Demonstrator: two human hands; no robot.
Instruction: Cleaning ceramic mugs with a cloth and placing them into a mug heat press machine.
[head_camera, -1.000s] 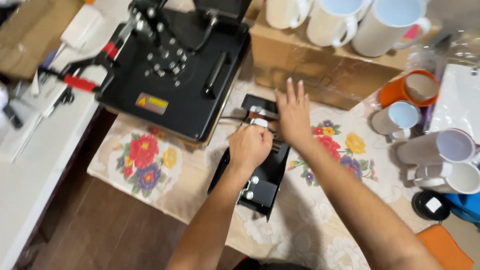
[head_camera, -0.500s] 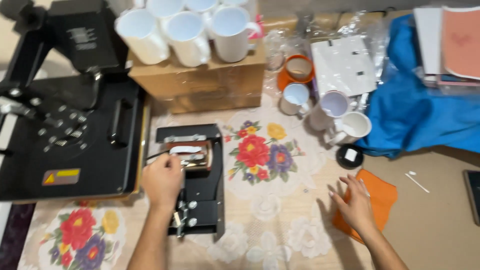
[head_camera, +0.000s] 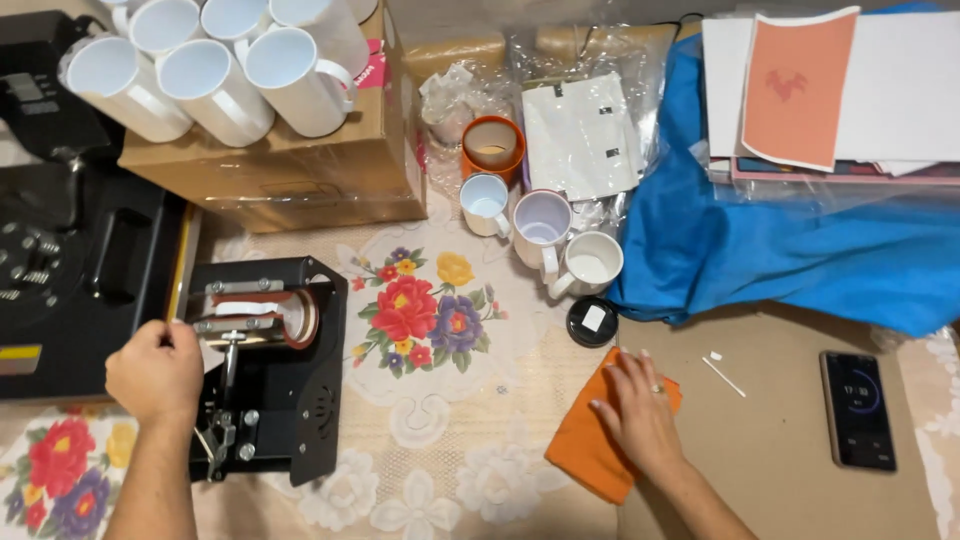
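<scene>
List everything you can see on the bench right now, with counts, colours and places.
mug press: 1, black, left of centre
flat heat press: 1, black, far left
cardboard box: 1, brown, top left
white mugs on box: at least 5
loose mugs: 3 white, centre
orange mug: 1
orange cloth: 1, under right hand
blue fabric: right
phone: 1, black, right
left hand: at mug press
right hand: on cloth

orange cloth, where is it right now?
Head view, lower right of centre: the orange cloth lies under the right hand, below the black round lid.
</scene>
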